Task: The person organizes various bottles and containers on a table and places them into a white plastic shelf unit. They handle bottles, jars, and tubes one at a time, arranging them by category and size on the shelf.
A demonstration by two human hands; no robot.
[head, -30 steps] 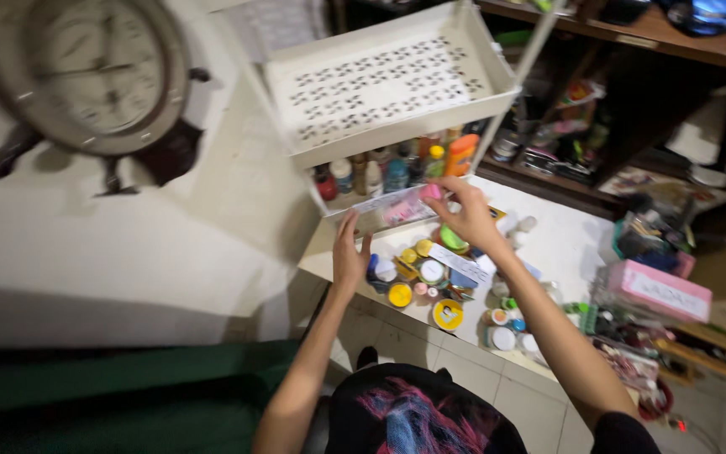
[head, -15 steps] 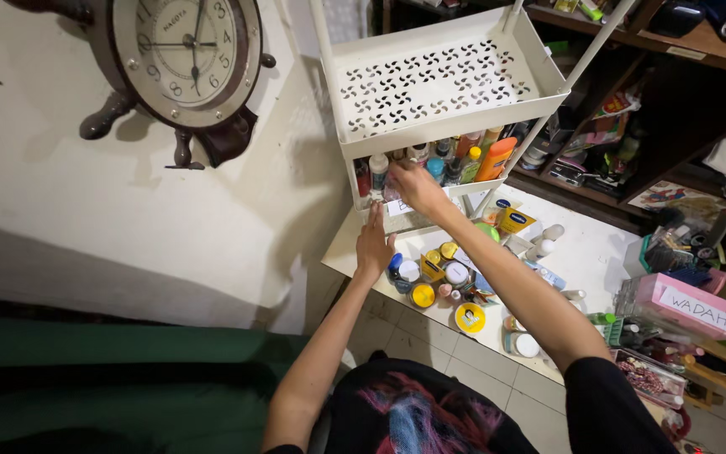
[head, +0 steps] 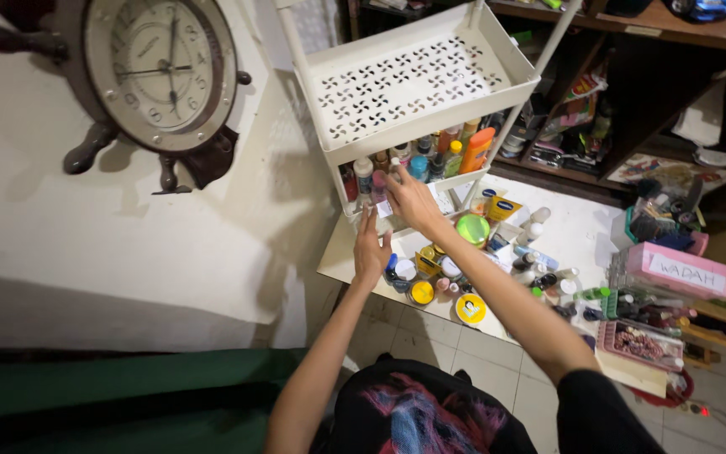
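Cluttered white rack [head: 430,126], low white table [head: 577,240], tiled floor [head: 464,353].

right hand [head: 411,200] drew back slightly

Dim warm light, deep shadows right, edges distorted, slight blur throughout.

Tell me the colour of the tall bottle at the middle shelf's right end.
Orange bottle, seen in the head view.
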